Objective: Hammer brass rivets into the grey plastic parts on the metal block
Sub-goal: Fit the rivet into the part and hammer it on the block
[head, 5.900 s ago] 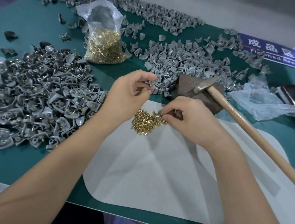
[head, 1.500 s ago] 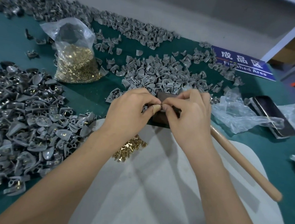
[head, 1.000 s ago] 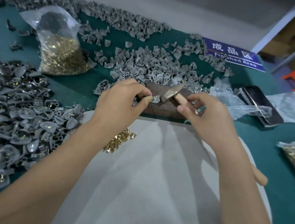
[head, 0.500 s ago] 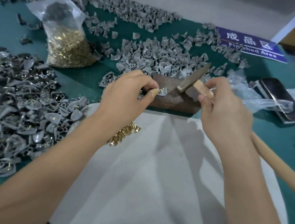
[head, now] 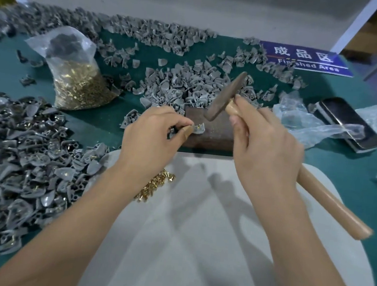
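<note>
Pinching grey part (head: pixel 198 128) left grip (head: pixel 153 137); right grip (head: pixel 266 145) clutching hammer (head: pixel 225 100); sign (head: pixel 304 58) "Finished Area".

- Green-topped bench (head: pixel 351 170), seen from above.
- White mat (head: pixel 185 245) at near edge, loose brass rivets (head: pixel 156 185) on it.
- Brown metal block (head: pixel 213 133) just beyond mat.
- Heaps of grey plastic parts: left (head: pixel 19 162), behind block (head: pixel 188 83).
- Clear bag of rivets (head: pixel 79 80) far left.
- Blue sign (head: pixel 304 58) far right.
- Crumpled plastic film (head: pixel 310 121) and dark phone (head: pixel 348 123) right.
</note>
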The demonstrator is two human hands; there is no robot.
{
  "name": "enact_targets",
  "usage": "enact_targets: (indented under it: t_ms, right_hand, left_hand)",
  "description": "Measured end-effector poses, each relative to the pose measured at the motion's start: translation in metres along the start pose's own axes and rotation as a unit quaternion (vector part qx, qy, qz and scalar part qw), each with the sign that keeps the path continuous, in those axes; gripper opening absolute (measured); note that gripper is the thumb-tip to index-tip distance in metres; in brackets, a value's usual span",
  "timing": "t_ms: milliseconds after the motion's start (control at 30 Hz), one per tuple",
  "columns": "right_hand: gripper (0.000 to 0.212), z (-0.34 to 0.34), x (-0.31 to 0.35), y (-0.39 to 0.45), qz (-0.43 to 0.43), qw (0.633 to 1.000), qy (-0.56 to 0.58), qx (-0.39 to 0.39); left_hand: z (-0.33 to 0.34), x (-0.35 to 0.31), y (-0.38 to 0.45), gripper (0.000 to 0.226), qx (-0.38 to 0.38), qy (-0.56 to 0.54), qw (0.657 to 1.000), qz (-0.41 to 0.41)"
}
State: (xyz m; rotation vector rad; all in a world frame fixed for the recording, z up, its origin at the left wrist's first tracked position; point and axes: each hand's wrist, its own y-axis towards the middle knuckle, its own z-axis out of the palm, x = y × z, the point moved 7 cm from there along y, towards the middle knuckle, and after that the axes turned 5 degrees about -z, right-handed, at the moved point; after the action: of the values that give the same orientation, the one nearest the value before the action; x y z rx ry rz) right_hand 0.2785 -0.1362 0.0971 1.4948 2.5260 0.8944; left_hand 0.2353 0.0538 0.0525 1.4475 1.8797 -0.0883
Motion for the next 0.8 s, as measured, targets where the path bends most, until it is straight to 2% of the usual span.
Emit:
enact_targets:
  t_ms: [233,400,533,667,800]
  right_hand:
    - [0.036,-0.005,0.005,-0.004,-0.001,0.998,0.026,-0.065]
    - [0.036,0.005,0.013,-0.007,-0.028,0.999,0.017,-0.016]
    - [0.037,-0.008,0.008,-0.007,-0.019,0.995,0.032,-0.087]
    - [0.034,0.004,0.006,-0.006,-0.038,0.998,0.034,-0.029]
    - [0.036,-0.006,0.0,-0.006,-0.018,0.995,0.047,-0.091]
  left_hand:
    - [-0.003,-0.002,-0.001,0.013,-0.017,0.024,1.0,0.0]
    - [-0.002,0.0,-0.001,0.009,-0.02,0.018,1.0,-0.008]
    - [-0.003,-0.001,-0.001,0.008,-0.012,0.021,1.0,-0.003]
    - [-0.001,-0.002,0.0,0.006,-0.002,0.03,1.0,-0.007]
    - [-0.002,-0.003,0.0,0.006,0.003,0.03,1.0,0.003]
